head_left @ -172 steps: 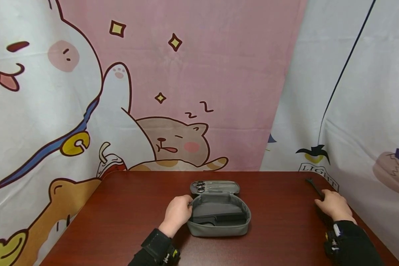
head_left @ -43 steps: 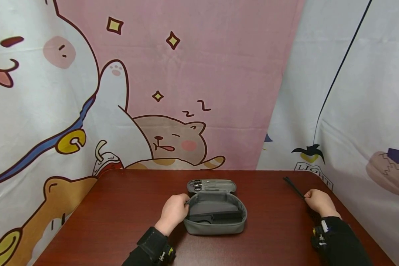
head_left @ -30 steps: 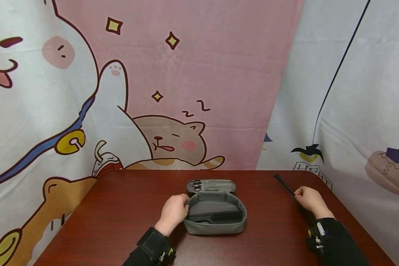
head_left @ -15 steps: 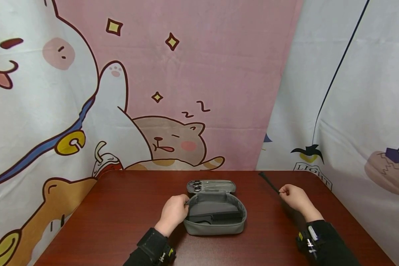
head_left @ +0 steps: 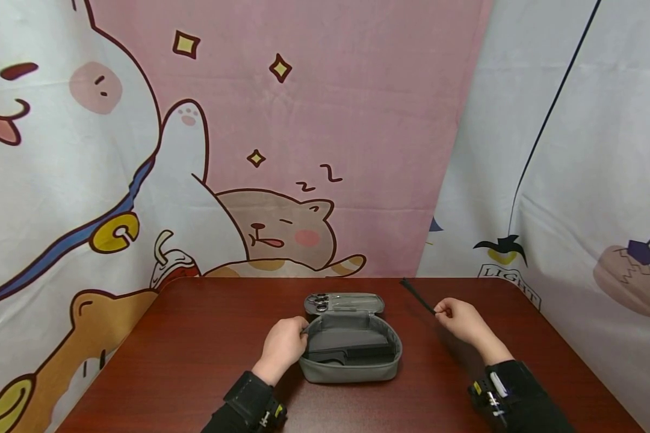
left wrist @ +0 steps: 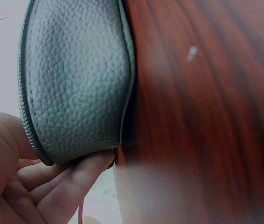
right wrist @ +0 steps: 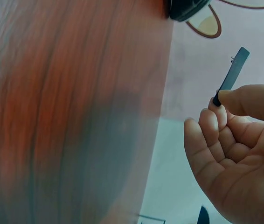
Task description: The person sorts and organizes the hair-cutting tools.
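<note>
The right hand (head_left: 462, 320) is pinching the near end of a slim, flat, dark strip (right wrist: 234, 71), which is slanting away and leftward, right of the open, grey, pebbled case (head_left: 352, 373) the left hand (head_left: 283, 346) is gripping.

One left hand (head_left: 281, 347), one right hand (head_left: 463, 320), two sleeves (head_left: 531, 400), one case (head_left: 352, 374), one strip (head_left: 416, 294), one table (head_left: 195, 349), three printed stars (head_left: 186, 44), one printed bell (head_left: 104, 237), two printed Zs (head_left: 331, 174), lid tools (head_left: 321, 300) too small to count

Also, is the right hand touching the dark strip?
Touching: in the right wrist view, the right hand pinches the strip by one end, between thumb and fingertip.
</note>
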`<state>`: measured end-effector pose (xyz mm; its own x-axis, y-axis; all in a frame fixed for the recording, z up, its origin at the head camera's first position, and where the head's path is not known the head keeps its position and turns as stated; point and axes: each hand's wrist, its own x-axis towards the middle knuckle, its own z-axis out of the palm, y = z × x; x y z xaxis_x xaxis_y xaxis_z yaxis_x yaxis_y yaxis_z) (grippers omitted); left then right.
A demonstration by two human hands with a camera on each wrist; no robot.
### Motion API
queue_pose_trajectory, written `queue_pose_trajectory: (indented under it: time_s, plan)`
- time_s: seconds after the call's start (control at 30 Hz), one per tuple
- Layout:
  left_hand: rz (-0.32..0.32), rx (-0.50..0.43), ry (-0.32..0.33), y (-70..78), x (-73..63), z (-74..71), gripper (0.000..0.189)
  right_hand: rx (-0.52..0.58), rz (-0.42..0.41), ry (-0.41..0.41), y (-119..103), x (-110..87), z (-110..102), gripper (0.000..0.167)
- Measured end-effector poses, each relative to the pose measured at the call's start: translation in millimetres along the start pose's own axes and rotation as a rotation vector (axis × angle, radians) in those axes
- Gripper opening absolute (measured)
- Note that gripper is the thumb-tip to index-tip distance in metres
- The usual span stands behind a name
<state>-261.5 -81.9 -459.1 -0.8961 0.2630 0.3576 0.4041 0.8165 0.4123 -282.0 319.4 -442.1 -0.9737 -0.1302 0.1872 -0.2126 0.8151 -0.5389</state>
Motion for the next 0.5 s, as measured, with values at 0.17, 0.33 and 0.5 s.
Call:
queue_pose_trajectory:
  time_s: [0.17,0.33,0.5]
  plan:
    - [-0.007,-0.007,-0.006,0.0,-0.1,-0.1,0.012,0.033,-0.022,-0.005,-11,-0.3,5,0.007]
    - [-0.014,-0.006,-0.013,-0.2,0.5,0.1,0.011,0.057,-0.035,-0.011,-21,-0.2,9,0.007]
    - [-0.022,-0.006,-0.015,-1.0,1.0,0.9,0.011,0.085,-0.036,-0.029,-30,-0.8,14,0.006]
